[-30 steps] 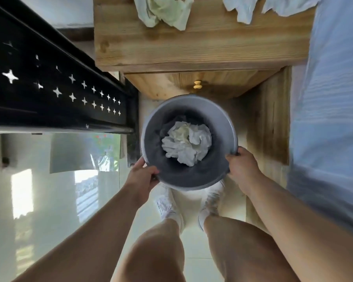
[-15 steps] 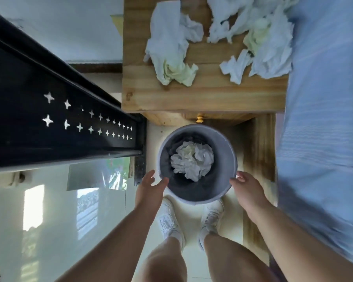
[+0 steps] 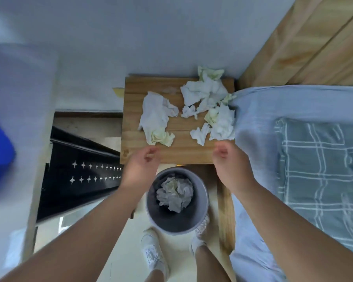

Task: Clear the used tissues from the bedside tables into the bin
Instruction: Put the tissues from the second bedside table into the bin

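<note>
Bin: a round grey bin (image 3: 202, 210) stands on the pale floor (image 3: 120, 241) just in front of the wooden surface (image 3: 181, 153), between the two forearms and close to the white shoes (image 3: 153, 255).
Bin contents: one crumpled wad of tissue (image 3: 174, 193), white with a faint yellow-green tinge, lies at the bottom.
Tissues on the surface: a long flattened one (image 3: 155, 117) on the left, white with a yellow-green stained end toward the near edge; a looser cluster (image 3: 208, 94) at the back right; another crumpled piece (image 3: 220, 123) at the right edge, touching the pale blue bed sheet (image 3: 273, 106).
Look: all are creased and bunched, some torn into small scraps.
Left hand (image 3: 141, 165): above the near edge of the surface, fingers loosely curled, holding nothing, close to the stained end of the long tissue.
Right hand (image 3: 230, 161): above the near right corner, fingers curled and empty, just short of the right-hand tissues.
Surroundings: a plaid blanket (image 3: 318, 169) lies on the bed; a black panel with star cut-outs (image 3: 80, 171) is at the left.
</note>
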`<state>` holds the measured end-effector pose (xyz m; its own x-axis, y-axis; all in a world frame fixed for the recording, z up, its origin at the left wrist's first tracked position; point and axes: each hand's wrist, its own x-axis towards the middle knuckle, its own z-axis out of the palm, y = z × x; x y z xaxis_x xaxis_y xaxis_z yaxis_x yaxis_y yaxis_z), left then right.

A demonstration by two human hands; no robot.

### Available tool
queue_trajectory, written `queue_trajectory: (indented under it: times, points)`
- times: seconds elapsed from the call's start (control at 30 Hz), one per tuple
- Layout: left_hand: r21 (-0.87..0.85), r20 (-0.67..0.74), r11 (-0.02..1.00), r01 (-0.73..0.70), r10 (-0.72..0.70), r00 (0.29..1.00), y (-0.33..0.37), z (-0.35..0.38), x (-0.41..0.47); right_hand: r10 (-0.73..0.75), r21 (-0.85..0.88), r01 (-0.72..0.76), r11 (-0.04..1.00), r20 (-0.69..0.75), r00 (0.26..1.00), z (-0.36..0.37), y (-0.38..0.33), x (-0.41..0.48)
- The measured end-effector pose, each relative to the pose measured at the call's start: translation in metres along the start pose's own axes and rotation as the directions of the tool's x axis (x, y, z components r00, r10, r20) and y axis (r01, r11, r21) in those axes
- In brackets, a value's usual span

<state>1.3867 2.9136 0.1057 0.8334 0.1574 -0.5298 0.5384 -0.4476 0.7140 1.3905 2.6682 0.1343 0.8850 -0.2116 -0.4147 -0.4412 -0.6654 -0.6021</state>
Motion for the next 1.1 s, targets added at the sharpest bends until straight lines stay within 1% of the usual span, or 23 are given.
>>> queue_trajectory:
  times: [0.03, 0.07, 0.13, 0.2, 0.27, 0.33, 0.43, 0.57, 0.63, 0.7, 0.8, 0.93, 1.03, 1.1]
  points:
    - [0.074, 0.029, 0.996, -0.041, 0.039, 0.999, 0.004, 0.004, 0.008, -0.055, -0.055, 0.054, 0.997, -0.025, 0.998, -0.001, -0.001, 0.011]
    - [0.185, 0.053, 0.977, -0.103, 0.095, 0.994, 0.007, 0.010, 0.016, -0.103, -0.107, 0.097, 0.989, -0.052, 0.993, -0.001, -0.002, 0.023]
    - [0.428, 0.077, 0.873, -0.232, 0.221, 0.972, 0.009, 0.021, 0.030, -0.160, -0.163, 0.142, 0.976, -0.100, 0.982, 0.002, -0.001, 0.042]
    - [0.560, 0.084, 0.785, -0.264, 0.263, 0.961, 0.008, 0.029, 0.042, -0.145, -0.145, 0.128, 0.981, -0.115, 0.983, 0.006, 0.002, 0.059]
    - [0.605, 0.097, 0.757, -0.248, 0.239, 0.966, 0.006, 0.035, 0.053, -0.072, -0.115, 0.062, 0.991, -0.086, 0.994, 0.010, 0.006, 0.076]
    - [0.632, 0.116, 0.737, -0.238, 0.214, 0.970, 0.003, 0.038, 0.063, -0.027, -0.154, 0.017, 0.988, -0.068, 0.997, 0.013, 0.011, 0.092]
    - [0.655, 0.139, 0.715, -0.245, 0.205, 0.969, 0.001, 0.040, 0.071, -0.045, -0.195, 0.021, 0.981, -0.122, 0.991, 0.011, 0.019, 0.108]
    - [0.633, 0.145, 0.717, -0.292, 0.261, 0.954, 0.002, 0.043, 0.077, -0.100, -0.216, 0.052, 0.975, -0.217, 0.971, 0.006, 0.026, 0.111]
    - [0.603, 0.132, 0.742, -0.292, 0.268, 0.954, 0.004, 0.044, 0.079, -0.125, -0.204, 0.074, 0.976, -0.249, 0.960, 0.005, 0.024, 0.107]
    - [0.531, 0.118, 0.800, -0.279, 0.257, 0.959, 0.008, 0.046, 0.078, -0.142, -0.179, 0.097, 0.979, -0.256, 0.956, 0.003, 0.022, 0.103]
    - [0.384, 0.064, 0.885, -0.262, 0.258, 0.964, 0.017, 0.050, 0.070, -0.140, -0.116, 0.111, 0.987, -0.273, 0.952, -0.004, 0.019, 0.096]
    - [0.144, -0.011, 0.968, -0.204, 0.208, 0.978, 0.030, 0.055, 0.048, -0.081, -0.060, 0.067, 0.996, -0.266, 0.961, -0.014, 0.014, 0.082]
    - [-0.084, -0.040, 0.985, -0.148, 0.145, 0.989, 0.035, 0.056, 0.031, -0.108, -0.032, 0.103, 0.994, -0.327, 0.939, -0.025, 0.012, 0.067]
    - [-0.237, -0.034, 0.965, -0.108, 0.103, 0.994, 0.040, 0.054, 0.021, -0.127, -0.019, 0.129, 0.991, -0.361, 0.924, -0.032, 0.013, 0.056]
